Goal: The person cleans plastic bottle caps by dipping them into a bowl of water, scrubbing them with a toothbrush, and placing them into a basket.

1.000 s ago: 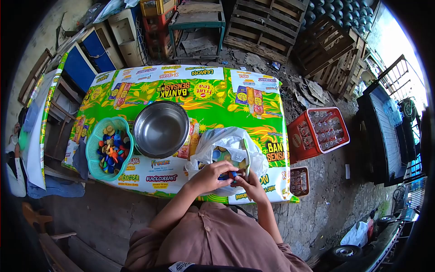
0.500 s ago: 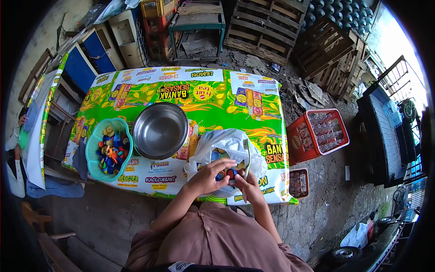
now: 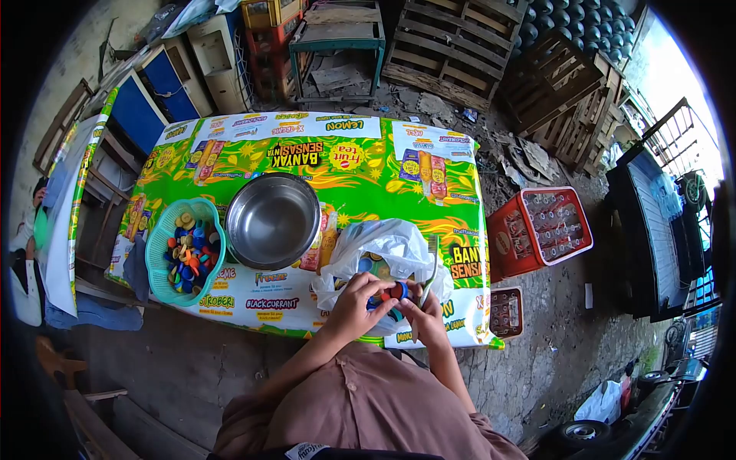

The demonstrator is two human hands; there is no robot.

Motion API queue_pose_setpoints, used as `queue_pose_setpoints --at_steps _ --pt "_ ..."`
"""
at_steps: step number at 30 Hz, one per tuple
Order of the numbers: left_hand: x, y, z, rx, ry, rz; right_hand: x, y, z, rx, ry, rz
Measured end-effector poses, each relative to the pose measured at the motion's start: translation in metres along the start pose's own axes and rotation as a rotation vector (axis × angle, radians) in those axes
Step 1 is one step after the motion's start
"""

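Over an open white plastic bag point(image 3: 345, 257) with bottle caps inside, both my hands are close together. My left hand point(image 3: 355, 308) has its fingers curled around blue plastic bottle caps. Between the two hands is a blue bottle cap with a red inside point(image 3: 398, 290), pinched by my right hand point(image 3: 426, 320). That hand also holds a slim fork-like metal utensil point(image 3: 432, 277), its pronged end pointing up and away from me. My fingers partly hide the caps. To the left stand an empty steel bowl point(image 3: 274, 253) and a turquoise basket point(image 3: 159, 264) holding many coloured caps.
A green printed cloth point(image 3: 368, 192) covers the table. Red crates of glass bottles point(image 3: 502, 230) stand on the floor to the right. Wooden pallets point(image 3: 452, 46) and a small green-framed table point(image 3: 337, 42) are beyond. Another person's legs point(image 3: 92, 313) show at the left.
My left hand has drawn slightly back, and more of the red and blue cap shows between my hands. The utensil in my right hand has tilted to the right.
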State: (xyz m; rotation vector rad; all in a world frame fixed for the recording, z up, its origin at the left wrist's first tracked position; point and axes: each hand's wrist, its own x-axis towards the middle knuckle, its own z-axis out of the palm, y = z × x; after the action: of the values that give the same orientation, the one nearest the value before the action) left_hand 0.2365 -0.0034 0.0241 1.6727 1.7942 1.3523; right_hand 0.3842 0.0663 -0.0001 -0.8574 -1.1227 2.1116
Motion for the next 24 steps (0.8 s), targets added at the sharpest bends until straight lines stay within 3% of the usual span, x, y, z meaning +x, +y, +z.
queue_pose_setpoints --at_steps 12,13,15,16,17,19,21,24 --pt "0.008 0.003 0.0 -0.179 -0.157 -0.107 0.006 -0.001 -0.003 -0.128 -0.073 -0.254" --pt "0.005 -0.001 0.006 -0.328 -0.134 -0.2 0.006 -0.002 -0.002 -0.129 -0.074 -0.254" --pt "0.001 -0.012 0.015 -0.479 -0.109 -0.293 0.007 -0.008 0.002 -0.515 -0.072 -0.508" --pt "-0.001 -0.02 0.019 -0.742 -0.128 -0.41 0.005 -0.018 0.007 -0.755 -0.053 -0.538" --pt "-0.002 -0.026 0.022 -1.005 -0.146 -0.526 0.005 -0.022 0.009 -0.755 -0.053 -0.539" --pt "-0.004 -0.029 0.025 -1.044 -0.134 -0.52 0.007 -0.026 0.01 -0.861 -0.096 -0.49" --pt "-0.004 -0.03 0.025 -1.209 -0.111 -0.575 0.008 -0.022 0.01 -0.709 -0.066 -0.485" --pt "-0.001 -0.033 0.021 -1.129 -0.177 -0.56 0.009 -0.025 0.012 -0.545 -0.083 -0.451"
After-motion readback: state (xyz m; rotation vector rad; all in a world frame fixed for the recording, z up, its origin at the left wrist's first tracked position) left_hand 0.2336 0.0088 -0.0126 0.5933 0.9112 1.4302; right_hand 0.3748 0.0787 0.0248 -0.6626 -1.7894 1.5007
